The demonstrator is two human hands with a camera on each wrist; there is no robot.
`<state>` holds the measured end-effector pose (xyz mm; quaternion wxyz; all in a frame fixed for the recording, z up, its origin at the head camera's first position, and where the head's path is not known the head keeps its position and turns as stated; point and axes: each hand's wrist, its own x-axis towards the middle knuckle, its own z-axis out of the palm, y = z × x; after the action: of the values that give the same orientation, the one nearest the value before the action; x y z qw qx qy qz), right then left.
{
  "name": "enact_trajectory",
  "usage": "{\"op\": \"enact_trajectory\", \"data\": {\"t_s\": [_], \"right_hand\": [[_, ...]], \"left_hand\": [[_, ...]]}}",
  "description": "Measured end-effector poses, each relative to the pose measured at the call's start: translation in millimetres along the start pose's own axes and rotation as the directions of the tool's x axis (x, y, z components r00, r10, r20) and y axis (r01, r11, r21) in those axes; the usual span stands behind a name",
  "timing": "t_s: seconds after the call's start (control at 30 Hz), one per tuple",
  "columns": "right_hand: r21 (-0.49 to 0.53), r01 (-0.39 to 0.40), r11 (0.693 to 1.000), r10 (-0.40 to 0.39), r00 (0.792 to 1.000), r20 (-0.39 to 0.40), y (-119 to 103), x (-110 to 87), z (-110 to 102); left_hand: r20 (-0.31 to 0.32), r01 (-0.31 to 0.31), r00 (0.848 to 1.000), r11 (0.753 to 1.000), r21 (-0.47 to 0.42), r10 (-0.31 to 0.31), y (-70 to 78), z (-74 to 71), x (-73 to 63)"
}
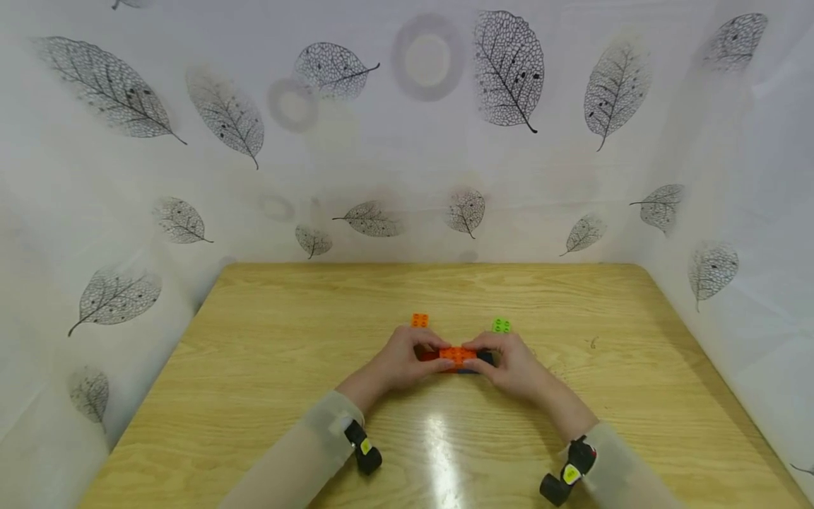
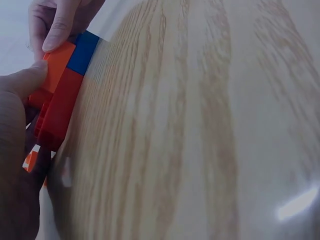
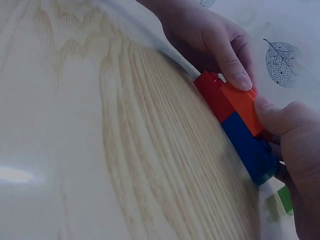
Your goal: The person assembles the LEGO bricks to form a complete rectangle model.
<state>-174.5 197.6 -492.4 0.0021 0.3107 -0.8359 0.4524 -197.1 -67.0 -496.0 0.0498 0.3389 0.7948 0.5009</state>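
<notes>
An orange toy building brick [image 1: 458,355] lies across a red brick [image 2: 61,107] and a blue brick [image 3: 246,146], which sit end to end on the wooden table. The left hand [image 1: 407,358] pinches the orange brick's left end between thumb and fingers. From the other side, the right hand [image 1: 516,364] pinches its right end the same way. Both thumbs are on the near side, as the two wrist views show. The red brick sticks out under the left hand, the blue one under the right. Fingers hide the far side of this stack.
Behind the left hand stands a second, smaller orange brick [image 1: 420,320]. A light green brick [image 1: 502,325] is just beyond the right hand. White leaf-print cloth [image 1: 381,155] surrounds the back and sides of the wooden table [image 1: 286,339].
</notes>
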Motion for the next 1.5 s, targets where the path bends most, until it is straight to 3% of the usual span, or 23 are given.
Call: {"op": "enact_trajectory", "data": {"t_s": [0.33, 0.7, 1.13, 1.33, 1.5], "right_hand": [[0.021, 0.068, 0.997, -0.068, 0.998, -0.018, 2.8, -0.3, 0.8], [-0.096, -0.068, 0.993, 0.074, 0.995, 0.06, -11.1, 0.9, -8.5], [-0.093, -0.118, 0.989, 0.126, 0.988, 0.088, -17.3, 3.3, -16.5], [-0.088, -0.04, 0.995, 0.044, 0.998, 0.04, -13.4, 5.2, -33.2], [-0.145, 0.015, 0.989, -0.018, 1.0, -0.018, -4.9, 6.8, -47.3]], "left_hand": [[0.029, -0.044, 0.999, 0.999, 0.026, 0.043, 5.2, -2.7, 3.9], [0.041, -0.051, 0.998, 0.998, 0.046, 0.05, 0.0, -2.1, 4.7], [0.037, -0.037, 0.999, 0.995, 0.096, 0.034, -1.4, -2.9, 1.3], [0.034, -0.022, 0.999, 0.996, 0.09, 0.019, 0.9, -3.1, 1.6], [0.038, -0.019, 0.999, 0.995, 0.1, 0.015, -0.4, -1.8, 2.0]]}}
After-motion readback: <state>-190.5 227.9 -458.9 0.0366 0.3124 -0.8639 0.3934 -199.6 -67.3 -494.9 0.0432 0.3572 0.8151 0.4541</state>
